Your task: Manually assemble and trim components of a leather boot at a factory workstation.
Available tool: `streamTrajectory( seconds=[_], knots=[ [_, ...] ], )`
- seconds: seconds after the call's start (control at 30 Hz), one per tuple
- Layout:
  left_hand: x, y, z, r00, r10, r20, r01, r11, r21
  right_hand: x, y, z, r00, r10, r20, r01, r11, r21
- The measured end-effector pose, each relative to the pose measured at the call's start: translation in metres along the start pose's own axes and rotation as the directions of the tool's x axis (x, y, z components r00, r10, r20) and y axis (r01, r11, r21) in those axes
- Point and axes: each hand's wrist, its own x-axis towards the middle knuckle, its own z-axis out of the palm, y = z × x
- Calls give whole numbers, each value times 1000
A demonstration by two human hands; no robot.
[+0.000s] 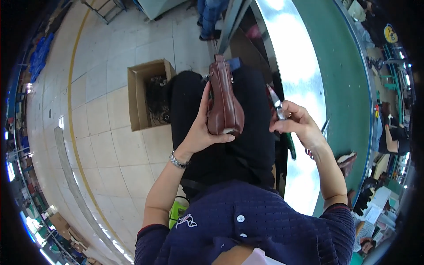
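Observation:
My left hand (207, 128) is wrapped round a brown leather shoe or boot (225, 97) above my lap, thumb at its rounded near end. A small pale patch shows at that end, and a narrow tab stands at the far end. To the right, my right hand (298, 121) is closed on a hand tool with a shiny metal head (274, 96) and a dark green handle; its exact kind is unclear. The tool is apart from the shoe.
On the floor at left stands an open cardboard box (137, 97) with dark items inside. A metal-edged bench (304, 57) with a green surface (344, 79) runs along my right. Another brown shoe with pale lining (347, 162) lies on it. A person's legs (211, 17) show ahead.

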Motion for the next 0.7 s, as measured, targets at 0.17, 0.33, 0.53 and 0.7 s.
streamTrajectory(
  seconds=[0.17, 0.33, 0.53, 0.7],
  knots=[
    [-6, -32, -4, 987, 79, 142, -109, 970, 219, -13, 27, 16, 979, 128, 156, -139, 989, 59],
    [1, -24, -22, 967, -66, 247, 82, 995, -56, -13, 38, 26, 935, 247, 254, -264, 964, 34],
    [14, -9, 31, 993, 8, -119, -10, 1000, -10, -13, 43, 36, 888, 331, 320, -348, 938, -7],
    [8, -4, 50, 957, -6, -291, 11, 1000, 17, -8, 29, 34, 843, 362, 399, -308, 931, -194]
  ],
)
